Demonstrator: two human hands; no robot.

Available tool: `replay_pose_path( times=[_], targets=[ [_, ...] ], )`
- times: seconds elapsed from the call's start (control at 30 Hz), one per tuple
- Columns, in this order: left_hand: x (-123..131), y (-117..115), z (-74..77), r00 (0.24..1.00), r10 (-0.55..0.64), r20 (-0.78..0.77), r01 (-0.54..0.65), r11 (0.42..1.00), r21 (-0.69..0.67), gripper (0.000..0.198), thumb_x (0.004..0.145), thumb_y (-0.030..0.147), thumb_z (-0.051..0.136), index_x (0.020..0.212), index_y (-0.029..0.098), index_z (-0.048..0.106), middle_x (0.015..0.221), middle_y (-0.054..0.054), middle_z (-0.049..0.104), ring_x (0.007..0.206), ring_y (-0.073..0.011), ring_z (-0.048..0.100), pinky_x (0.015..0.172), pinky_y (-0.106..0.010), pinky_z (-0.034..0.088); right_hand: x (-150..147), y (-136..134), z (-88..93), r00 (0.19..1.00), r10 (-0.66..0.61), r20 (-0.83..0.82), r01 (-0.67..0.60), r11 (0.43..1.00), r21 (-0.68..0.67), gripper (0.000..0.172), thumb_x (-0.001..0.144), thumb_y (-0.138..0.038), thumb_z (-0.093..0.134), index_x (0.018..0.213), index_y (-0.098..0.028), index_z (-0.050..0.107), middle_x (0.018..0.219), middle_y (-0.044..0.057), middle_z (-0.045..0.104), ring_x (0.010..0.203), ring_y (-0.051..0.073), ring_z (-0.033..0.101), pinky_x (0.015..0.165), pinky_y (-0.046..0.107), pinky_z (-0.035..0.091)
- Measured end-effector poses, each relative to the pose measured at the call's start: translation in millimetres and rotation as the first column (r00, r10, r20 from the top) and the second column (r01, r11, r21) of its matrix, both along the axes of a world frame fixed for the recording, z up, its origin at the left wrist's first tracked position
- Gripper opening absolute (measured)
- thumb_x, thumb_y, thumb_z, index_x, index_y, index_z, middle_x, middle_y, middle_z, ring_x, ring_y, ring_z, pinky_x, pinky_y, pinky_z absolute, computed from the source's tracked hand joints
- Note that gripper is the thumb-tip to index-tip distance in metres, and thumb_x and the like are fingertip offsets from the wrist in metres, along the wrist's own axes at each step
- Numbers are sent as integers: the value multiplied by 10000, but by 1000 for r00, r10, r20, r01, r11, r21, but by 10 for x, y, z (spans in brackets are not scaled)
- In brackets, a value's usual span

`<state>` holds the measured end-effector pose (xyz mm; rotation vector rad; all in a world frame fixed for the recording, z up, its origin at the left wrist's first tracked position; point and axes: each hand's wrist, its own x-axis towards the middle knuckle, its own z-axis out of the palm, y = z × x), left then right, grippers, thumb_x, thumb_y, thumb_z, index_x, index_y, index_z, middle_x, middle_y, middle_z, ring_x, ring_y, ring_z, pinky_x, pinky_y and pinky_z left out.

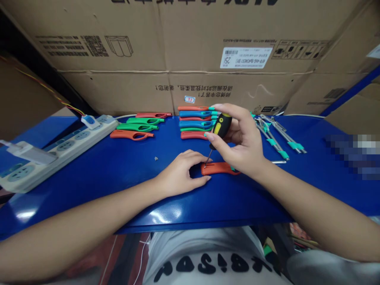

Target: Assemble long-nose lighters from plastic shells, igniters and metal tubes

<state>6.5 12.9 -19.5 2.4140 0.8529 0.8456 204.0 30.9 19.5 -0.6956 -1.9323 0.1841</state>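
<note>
An orange utility lighter (221, 168) lies on the blue table in front of me, with its rod (279, 162) pointing right. My left hand (182, 174) has its thumb and fingers on either side of the handle's left end, pinching it. In my right hand (245, 142) is a black and yellow screwdriver (222, 126), held tilted. Its tip meets the lighter's handle near the left end. My right wrist and palm hide part of the lighter. Left of my left hand sits a small group of screws (156, 158).
Several coloured lighters (194, 124) lie stacked behind my hands, and empty-looking handles (138, 127) lie at left. Metal rods with green parts (271, 138) are at right. A power strip (65, 148) borders the left side; a cardboard box (133, 87) stands behind the blue table (166, 213).
</note>
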Motion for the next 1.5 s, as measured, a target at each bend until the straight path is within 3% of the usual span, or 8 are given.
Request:
replay_pose_path(
  times=[0.33,0.67,0.8,0.9,1.0,1.2,1.4,1.5],
  targets=[
    [-10,-3,-22,1000,-22,6,23,999,-39,336,849,184,711,1182,164,671,1172,-80,723,1100,-230,677,990,-378,533,-23,-11,-48,995,78,-69,-84,993,-88,525,914,-347,685,1404,-314,498,1383,71,596,905,184,708,637,299,630],
    [-2,7,-4,998,-62,22,63,996,-59,297,861,171,688,1157,179,673,1136,-61,728,1045,-210,692,951,-338,546,57,-8,137,921,375,103,-334,898,-285,688,980,-238,538,1578,-293,201,1471,133,499,1141,207,647,822,323,611],
    [-1,8,-16,998,-51,22,52,997,-53,247,855,167,685,1101,185,670,1110,-58,731,1040,-222,694,932,-346,550,69,-4,119,946,278,169,-245,950,-193,641,953,-275,594,1527,-300,310,1536,128,442,951,182,693,748,318,610],
    [0,7,-22,999,-40,18,40,999,-34,198,844,165,695,1038,185,666,1036,-48,736,971,-218,703,879,-337,562,78,6,78,966,118,229,-113,993,-38,631,908,-347,683,1462,-281,389,1456,122,536,817,175,690,698,325,608],
    [3,7,-16,999,-37,22,38,999,-37,142,857,186,691,995,189,662,1013,-42,734,939,-210,704,860,-331,561,80,19,58,967,26,254,-53,993,102,676,880,-457,713,1449,-270,401,1400,128,588,926,226,706,710,343,613],
    [2,10,10,999,-47,19,49,993,-110,165,851,172,696,1005,200,647,1040,-26,725,979,-199,688,910,-325,531,78,12,128,956,186,225,-157,978,-140,551,1026,-336,471,1542,-255,296,1494,122,502,1150,224,659,754,299,620],
    [0,11,-1,998,-61,27,64,994,-91,166,856,158,690,1010,194,641,1052,-32,720,1021,-200,681,932,-326,522,111,42,120,956,-51,290,0,985,174,496,914,-449,676,1351,-259,540,1314,94,671,1056,259,702,831,360,616],
    [3,12,-5,998,-61,27,64,993,-95,168,861,170,688,1020,196,641,1058,-34,717,1011,-202,680,920,-327,524,80,41,84,958,-18,285,-16,993,116,515,952,-445,611,1415,-261,480,1379,101,627,1066,253,696,781,346,623]
  ],
)
